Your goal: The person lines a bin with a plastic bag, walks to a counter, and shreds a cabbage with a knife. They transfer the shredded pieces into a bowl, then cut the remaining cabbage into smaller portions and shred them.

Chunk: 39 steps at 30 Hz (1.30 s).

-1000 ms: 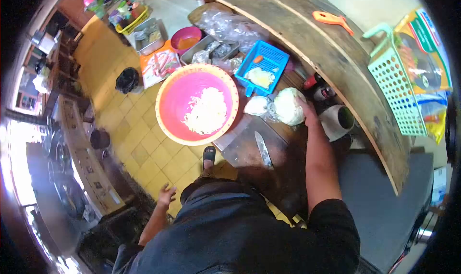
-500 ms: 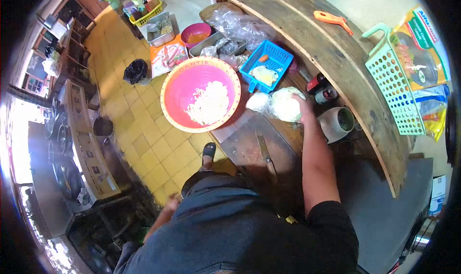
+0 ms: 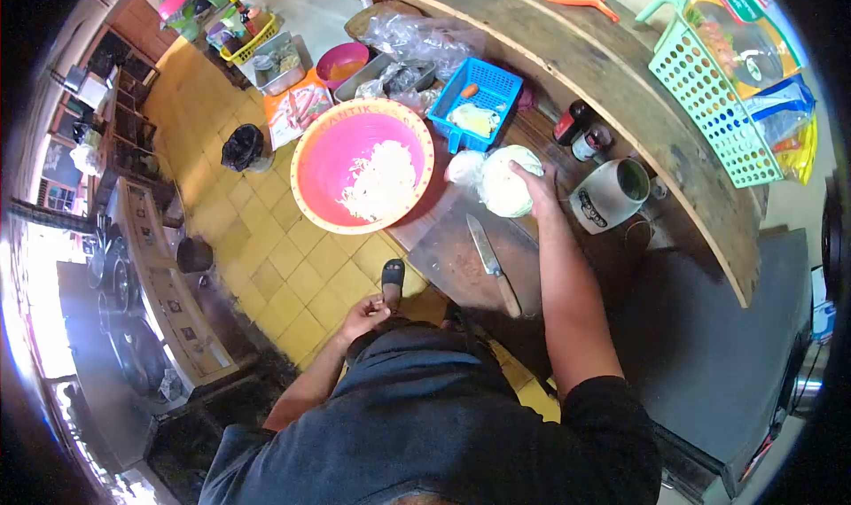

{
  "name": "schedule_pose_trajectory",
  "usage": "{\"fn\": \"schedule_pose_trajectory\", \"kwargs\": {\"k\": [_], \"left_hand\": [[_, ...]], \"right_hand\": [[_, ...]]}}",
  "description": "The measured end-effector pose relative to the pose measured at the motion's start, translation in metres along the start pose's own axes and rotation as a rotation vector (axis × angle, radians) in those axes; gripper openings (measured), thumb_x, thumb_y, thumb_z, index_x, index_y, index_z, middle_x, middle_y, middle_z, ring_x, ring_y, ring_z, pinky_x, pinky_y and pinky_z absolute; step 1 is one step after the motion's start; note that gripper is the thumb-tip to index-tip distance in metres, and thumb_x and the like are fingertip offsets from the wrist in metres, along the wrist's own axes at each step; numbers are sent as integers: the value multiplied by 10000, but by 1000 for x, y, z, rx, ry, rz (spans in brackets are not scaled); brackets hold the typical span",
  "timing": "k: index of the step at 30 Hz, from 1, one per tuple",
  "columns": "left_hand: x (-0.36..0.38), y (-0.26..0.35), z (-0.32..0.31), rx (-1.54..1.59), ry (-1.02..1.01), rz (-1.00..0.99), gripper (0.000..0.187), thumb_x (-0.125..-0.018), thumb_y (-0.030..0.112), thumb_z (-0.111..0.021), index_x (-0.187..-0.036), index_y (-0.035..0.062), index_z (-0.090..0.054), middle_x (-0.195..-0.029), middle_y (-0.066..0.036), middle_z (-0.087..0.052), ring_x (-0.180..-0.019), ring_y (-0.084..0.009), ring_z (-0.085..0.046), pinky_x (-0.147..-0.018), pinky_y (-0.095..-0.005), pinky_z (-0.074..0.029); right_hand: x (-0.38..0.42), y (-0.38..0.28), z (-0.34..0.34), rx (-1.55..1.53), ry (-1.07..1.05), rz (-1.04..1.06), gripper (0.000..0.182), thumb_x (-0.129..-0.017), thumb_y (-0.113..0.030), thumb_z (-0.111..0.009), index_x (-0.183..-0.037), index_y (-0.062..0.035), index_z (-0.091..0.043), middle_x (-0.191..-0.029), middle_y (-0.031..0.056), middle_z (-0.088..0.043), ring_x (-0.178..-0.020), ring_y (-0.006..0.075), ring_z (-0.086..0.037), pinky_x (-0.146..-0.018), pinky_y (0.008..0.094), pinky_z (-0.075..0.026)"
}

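Observation:
My right hand (image 3: 537,191) grips a pale green cabbage (image 3: 509,181) from its right side, thumb over the top. Another round white piece (image 3: 465,167), perhaps also cabbage, lies against its left side. Below them, a knife with a wooden handle (image 3: 485,250) rests on a dark cutting board (image 3: 443,255). To the left stands a large pink bowl (image 3: 310,164) with a cream rim, and shredded cabbage (image 3: 383,182) is heaped inside it. My left hand (image 3: 365,317) hangs in front of my body, fingers loosely bent, with nothing visible in it.
Behind the cabbage is a blue basket (image 3: 503,84) holding a carrot and pale vegetables. A blender jug (image 3: 610,195) and bottles (image 3: 572,121) stand under the wooden shelf (image 3: 567,58). A black-lined bin (image 3: 244,148) sits on the yellow tiled floor, opposite a stove counter (image 3: 168,275).
My left hand has come up and forward from beside my body. My right hand has shifted slightly left with the cabbage. The view has tilted a little.

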State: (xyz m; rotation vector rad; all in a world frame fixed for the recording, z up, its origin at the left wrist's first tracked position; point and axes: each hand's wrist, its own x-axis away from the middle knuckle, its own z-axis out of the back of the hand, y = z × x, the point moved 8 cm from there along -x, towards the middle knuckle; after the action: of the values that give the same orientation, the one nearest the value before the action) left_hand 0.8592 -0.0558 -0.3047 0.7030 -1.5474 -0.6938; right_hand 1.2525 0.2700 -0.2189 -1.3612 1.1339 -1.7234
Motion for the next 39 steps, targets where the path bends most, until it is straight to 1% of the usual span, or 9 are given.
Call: {"fn": "schedule_pose_trajectory", "kwargs": {"k": [11, 16, 18, 19, 22, 26, 29, 35, 39], "left_hand": [[49, -20, 49, 142, 194, -27, 575, -882, 242, -662, -1350, 27, -406, -978, -21, -620, -880, -125, -594, -725, -271, -493], [2, 68, -48, 111, -205, -115, 590, -912, 222, -620, -1398, 49, -333, -1045, -58, -599, -897, -150, -587, -765, -285, -502], [1, 102, -97, 247, -235, 32, 679, -901, 319, -620, -1417, 30, -285, -1255, -120, -544, -1129, -220, -537, -903, -368, -491], [-4, 102, -114, 329, -263, 63, 725, -870, 370, -643, -1421, 61, -287, -1351, -133, -472, -1197, -258, -492, -958, -428, -461], [-15, 89, -125, 844, -339, 80, 751, -825, 454, -641, -1421, 136, -314, -1394, -115, -444, -1246, -326, -462, -1001, -533, -404], [-11, 85, -107, 830, -286, 90, 726, -831, 442, -624, -1388, 69, -345, -1360, -109, -480, -1222, -315, -490, -1030, -498, -401], [-27, 72, -93, 672, -208, 141, 706, -840, 409, -623, -1387, 67, -336, -1344, -147, -490, -1192, -318, -520, -1006, -505, -422], [-59, 75, -126, 378, -289, 169, 694, -817, 269, -663, -1373, 45, -313, -1225, -143, -552, -1090, -275, -586, -831, -426, -550], [-54, 130, -183, 208, -400, -4, 762, -748, 266, -734, -1377, 76, -350, -1216, -79, -584, -1067, -182, -593, -897, -328, -500]], "right_hand": [[66, 46, 26, -401, 53, 51, 687, -760, -257, -721, -1321, -72, -370, -1224, 137, -496, -1081, 285, -538, -857, 430, -493], [176, 49, -15, -614, -118, -24, 470, -837, -201, -607, -1262, -98, -437, -1161, 117, -539, -1057, 273, -563, -868, 439, -509], [199, 81, -41, -718, -212, -132, 660, -796, -198, -684, -1344, -94, -332, -1244, 125, -486, -1126, 285, -508, -883, 456, -486], [221, 67, -55, -729, -231, -139, 530, -851, -190, -616, -1317, -98, -382, -1201, 104, -524, -1100, 255, -532, -888, 418, -489], [245, 64, -61, -478, -335, -151, 563, -921, -290, -575, -1392, -102, -329, -1263, 107, -499, -1154, 255, -498, -909, 399, -464], [218, 54, 4, 749, -270, 346, 642, -848, -395, -628, -1363, -99, -389, -1318, 209, -463, -1237, 359, -412, -988, 473, -372], [225, 89, 26, 1243, -188, 251, 713, -842, -411, -602, -1406, -83, -314, -1436, 279, -274, -1319, 480, -246, -1051, 595, -232], [219, 142, 65, 1249, 14, 92, 651, -904, -356, -480, -1435, -52, -258, -1515, 231, -151, -1401, 435, -105, -1097, 612, -107], [209, 121, 96, 1097, 205, 317, 444, -875, -226, -557, -1261, -26, -464, -1356, 234, -436, -1293, 414, -362, -1049, 589, -240]]}}
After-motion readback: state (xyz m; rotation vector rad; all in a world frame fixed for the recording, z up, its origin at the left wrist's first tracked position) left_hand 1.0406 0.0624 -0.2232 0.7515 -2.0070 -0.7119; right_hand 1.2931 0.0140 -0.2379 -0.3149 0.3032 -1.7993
